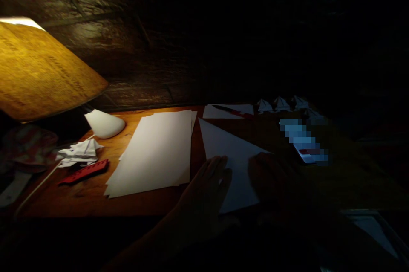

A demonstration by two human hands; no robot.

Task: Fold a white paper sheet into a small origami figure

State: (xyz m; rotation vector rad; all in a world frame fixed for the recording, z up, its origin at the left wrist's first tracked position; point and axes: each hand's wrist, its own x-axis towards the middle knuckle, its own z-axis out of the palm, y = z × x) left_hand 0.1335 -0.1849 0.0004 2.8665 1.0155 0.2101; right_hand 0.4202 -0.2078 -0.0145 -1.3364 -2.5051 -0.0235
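My left hand [204, 191] lies flat with its fingertips on the left edge of a white paper sheet [231, 165], which is folded or cut to a point at the far end. My right hand [271, 178] rests in deep shadow on the sheet's right side, and its fingers are hard to make out. Left of my hands lies a stack of white paper sheets [151, 152]. Several small folded paper figures [275, 104] stand at the far end of the table.
The wooden table [64, 197] holds crumpled white paper [78, 152], a red strip [83, 172] and a lamp bulb [104, 123] under a yellow lampshade [41, 71]. A lit, blurred device screen [302, 142] lies right. A brick wall [96, 50] stands behind.
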